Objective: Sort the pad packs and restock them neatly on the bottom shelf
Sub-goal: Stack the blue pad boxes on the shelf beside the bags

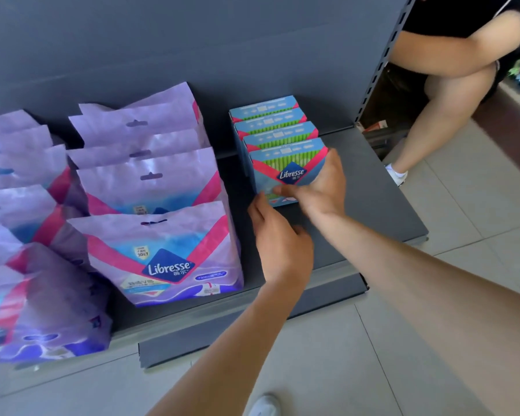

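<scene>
Head view, read from the left: we count at least five purple pad packs point(21, 163) standing one behind another in a column cut by the frame edge. One more purple pack point(51, 298) lies tilted at the front, hanging past the shelf lip. Just right of them stands a second column of four purple packs point(150, 181), upright and overlapping, with the front one close to the lip.

A narrow bare strip separates that column from a row of four blue boxes point(270, 118), packed face to back against the rear panel. Our left hand point(279, 238) reaches to the lower left corner of the front blue box point(285, 163) with fingers extended and thumb out. We cannot tell whether the tips touch it. Our right hand point(321, 187) grasps that same box, thumb curled across its lower face and fingers up its right side.

Ahead of the blue row the bottom shelf point(373, 190) is bare to its front edge. To the right it stays bare as far as its end, below the slotted upright point(379, 58). Beyond that, tiled floor point(403, 340), where a second person point(445, 94) sits.
</scene>
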Motion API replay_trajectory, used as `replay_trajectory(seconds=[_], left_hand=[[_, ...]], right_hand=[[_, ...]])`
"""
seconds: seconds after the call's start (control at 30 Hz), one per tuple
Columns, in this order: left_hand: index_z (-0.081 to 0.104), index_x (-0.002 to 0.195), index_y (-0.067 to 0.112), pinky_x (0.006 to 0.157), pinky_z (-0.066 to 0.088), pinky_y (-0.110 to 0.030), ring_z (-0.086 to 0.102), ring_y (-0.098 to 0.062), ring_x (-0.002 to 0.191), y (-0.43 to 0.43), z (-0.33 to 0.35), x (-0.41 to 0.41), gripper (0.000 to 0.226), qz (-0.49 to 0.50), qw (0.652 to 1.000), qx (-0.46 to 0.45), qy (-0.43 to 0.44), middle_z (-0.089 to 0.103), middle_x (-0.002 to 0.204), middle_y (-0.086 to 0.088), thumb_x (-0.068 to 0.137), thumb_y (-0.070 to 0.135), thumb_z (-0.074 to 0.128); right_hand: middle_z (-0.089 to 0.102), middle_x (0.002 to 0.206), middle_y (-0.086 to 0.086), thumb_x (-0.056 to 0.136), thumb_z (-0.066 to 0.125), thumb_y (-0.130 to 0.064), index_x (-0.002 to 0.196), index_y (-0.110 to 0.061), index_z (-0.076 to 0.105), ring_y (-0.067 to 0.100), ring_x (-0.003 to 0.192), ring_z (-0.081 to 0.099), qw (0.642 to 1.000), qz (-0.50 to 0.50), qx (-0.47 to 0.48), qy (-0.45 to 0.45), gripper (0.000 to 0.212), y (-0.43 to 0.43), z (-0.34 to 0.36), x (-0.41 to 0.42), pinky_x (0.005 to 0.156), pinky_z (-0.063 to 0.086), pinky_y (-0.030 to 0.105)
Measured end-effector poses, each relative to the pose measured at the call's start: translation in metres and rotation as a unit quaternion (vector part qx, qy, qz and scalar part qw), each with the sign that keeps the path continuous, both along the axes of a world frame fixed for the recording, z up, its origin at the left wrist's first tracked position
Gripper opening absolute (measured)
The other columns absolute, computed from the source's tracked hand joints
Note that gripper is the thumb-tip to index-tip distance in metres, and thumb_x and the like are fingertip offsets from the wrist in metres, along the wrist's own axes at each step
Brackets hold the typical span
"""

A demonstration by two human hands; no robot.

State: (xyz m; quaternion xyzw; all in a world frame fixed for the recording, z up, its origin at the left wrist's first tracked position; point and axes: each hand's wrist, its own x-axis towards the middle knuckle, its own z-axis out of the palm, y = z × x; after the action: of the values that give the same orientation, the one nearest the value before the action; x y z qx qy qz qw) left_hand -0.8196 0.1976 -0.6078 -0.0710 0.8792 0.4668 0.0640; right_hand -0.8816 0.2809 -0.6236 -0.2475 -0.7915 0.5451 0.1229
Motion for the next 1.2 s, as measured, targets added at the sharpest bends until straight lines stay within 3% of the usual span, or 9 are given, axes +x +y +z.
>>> replay_trajectory(seconds=[0.07, 0.2, 0.43, 0.63, 0.8, 0.87, 0.97, 1.1, 1.2], left_hand=[[0.032, 0.135, 0.006, 0.095, 0.037, -0.033, 0.044, -0.029, 0.124, -0.001, 0.002, 0.01, 0.061, -0.04, 0.997, -0.067, 0.002, 0.034, 0.135, -0.008, 0.079, -0.002, 0.054], [0.031, 0.135, 0.004, 0.098, 0.037, -0.033, 0.04, -0.028, 0.127, -0.008, 0.001, 0.015, 0.059, -0.113, 0.977, -0.183, -0.005, 0.034, 0.136, -0.01, 0.082, 0.007, 0.059], [0.036, 0.131, 0.005, 0.096, 0.038, -0.036, 0.039, -0.03, 0.124, -0.013, 0.008, 0.035, 0.051, -0.157, 0.963, -0.221, 0.006, 0.039, 0.131, -0.013, 0.084, 0.005, 0.055], [0.038, 0.128, 0.007, 0.092, 0.039, -0.038, 0.04, -0.03, 0.122, -0.009, 0.018, 0.073, 0.046, -0.166, 0.961, -0.219, 0.006, 0.04, 0.13, -0.011, 0.085, 0.003, 0.052], [0.039, 0.124, 0.005, 0.086, 0.04, -0.038, 0.041, -0.031, 0.118, 0.004, 0.024, 0.132, 0.039, -0.173, 0.963, -0.205, 0.014, 0.042, 0.127, -0.013, 0.086, 0.003, 0.05], [0.04, 0.123, 0.005, 0.083, 0.038, -0.036, 0.042, -0.031, 0.118, 0.008, 0.024, 0.159, 0.038, -0.174, 0.963, -0.205, 0.014, 0.043, 0.125, -0.012, 0.086, 0.002, 0.049], [0.039, 0.128, 0.007, 0.085, 0.038, -0.035, 0.041, -0.028, 0.12, 0.008, 0.022, 0.198, 0.043, -0.177, 0.964, -0.2, 0.014, 0.042, 0.128, -0.009, 0.087, 0.004, 0.05], [0.039, 0.131, 0.009, 0.081, 0.037, -0.031, 0.044, -0.026, 0.118, -0.01, 0.011, 0.256, 0.042, -0.201, 0.955, -0.219, -0.001, 0.044, 0.129, -0.007, 0.09, 0.005, 0.048], [0.043, 0.126, 0.009, 0.078, 0.041, -0.031, 0.05, -0.027, 0.111, -0.036, -0.007, 0.308, 0.036, -0.203, 0.952, -0.222, -0.051, 0.049, 0.125, -0.007, 0.09, 0.006, 0.048]], right_hand=[[0.059, 0.108, 0.004, 0.04, 0.096, -0.017, 0.101, -0.018, 0.044, 0.016, 0.096, 0.059, 1.0, 0.01, 0.012, -0.01, 0.08, -0.001, 0.002, -0.002, 0.066, 0.043, 0.013], [0.052, 0.115, 0.007, 0.043, 0.096, -0.022, 0.11, -0.009, 0.044, 0.02, 0.11, 0.053, 0.998, 0.027, 0.048, -0.031, 0.086, -0.001, 0.008, 0.0, 0.081, 0.045, 0.023], [0.04, 0.142, 0.009, 0.057, 0.091, -0.022, 0.141, -0.005, 0.026, 0.02, 0.132, 0.041, 0.997, -0.016, 0.021, -0.076, 0.108, 0.013, 0.013, 0.04, 0.089, 0.032, 0.016], [0.045, 0.136, 0.006, 0.066, 0.084, -0.023, 0.141, -0.008, 0.034, 0.017, 0.128, 0.044, 0.993, -0.015, 0.053, -0.1, 0.091, 0.038, 0.023, 0.136, 0.094, 0.031, 0.017], [0.046, 0.109, -0.003, 0.07, 0.08, -0.019, 0.12, -0.009, 0.049, 0.018, 0.109, 0.049, 0.988, 0.034, 0.084, -0.126, 0.06, 0.052, 0.023, 0.236, 0.09, 0.04, 0.027], [0.047, 0.113, -0.001, 0.071, 0.079, -0.025, 0.123, -0.008, 0.047, 0.02, 0.111, 0.051, 0.984, 0.057, 0.074, -0.153, 0.063, 0.051, 0.018, 0.273, 0.094, 0.044, 0.035], [0.051, 0.128, 0.004, 0.073, 0.074, -0.032, 0.132, -0.009, 0.047, 0.021, 0.123, 0.048, 0.974, 0.09, 0.094, -0.185, 0.069, 0.048, 0.012, 0.32, 0.1, 0.041, 0.032], [0.052, 0.114, 0.007, 0.083, 0.064, -0.033, 0.116, -0.009, 0.049, 0.024, 0.112, 0.046, 0.941, 0.16, 0.17, -0.245, 0.043, 0.033, 0.014, 0.38, 0.086, 0.04, 0.031], [0.052, 0.128, 0.008, 0.084, 0.061, -0.036, 0.125, -0.006, 0.048, 0.025, 0.122, 0.044, 0.912, 0.211, 0.187, -0.299, 0.053, 0.014, 0.009, 0.423, 0.095, 0.044, 0.038]])
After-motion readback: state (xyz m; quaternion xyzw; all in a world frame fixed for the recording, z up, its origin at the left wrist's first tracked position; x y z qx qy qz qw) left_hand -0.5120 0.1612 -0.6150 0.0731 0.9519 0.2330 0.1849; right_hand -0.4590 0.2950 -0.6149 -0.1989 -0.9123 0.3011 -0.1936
